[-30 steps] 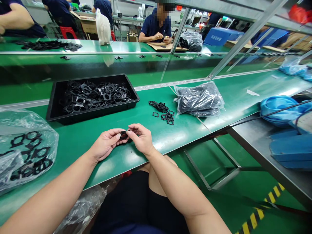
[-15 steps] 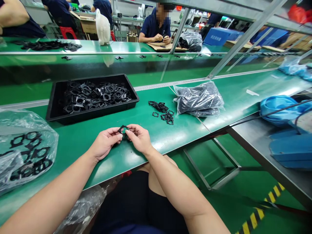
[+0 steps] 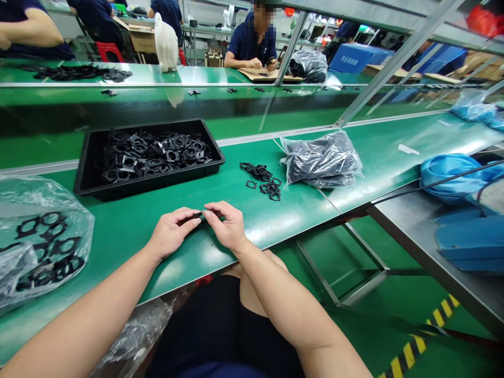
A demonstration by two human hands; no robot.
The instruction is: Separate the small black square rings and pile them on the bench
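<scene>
My left hand (image 3: 173,231) and my right hand (image 3: 226,224) meet above the green tabletop (image 3: 173,278), both closed on one small black plastic ring part (image 3: 198,214). The part is seen nearly edge-on, and fingers and thumbs cover most of it. Beyond my hands stands a black tray (image 3: 149,188) heaped with similar black frame-like parts. To the right of my hands lies a loose pile of thin black rings (image 3: 271,188). At the left, an open clear plastic bag (image 3: 84,210) holds more black ring-shaped parts.
A filled clear bag (image 3: 321,160) of black parts rests right of the ring pile. Behind the tray runs a green conveyor belt (image 3: 236,118) carrying spaced small parts. A metal side table (image 3: 417,236) with blue items stands at right. A co-worker (image 3: 252,42) sits across.
The black ring part has turned in my fingers from showing its round opening to lying nearly edge-on. Parts on the belt have shifted slightly right.
</scene>
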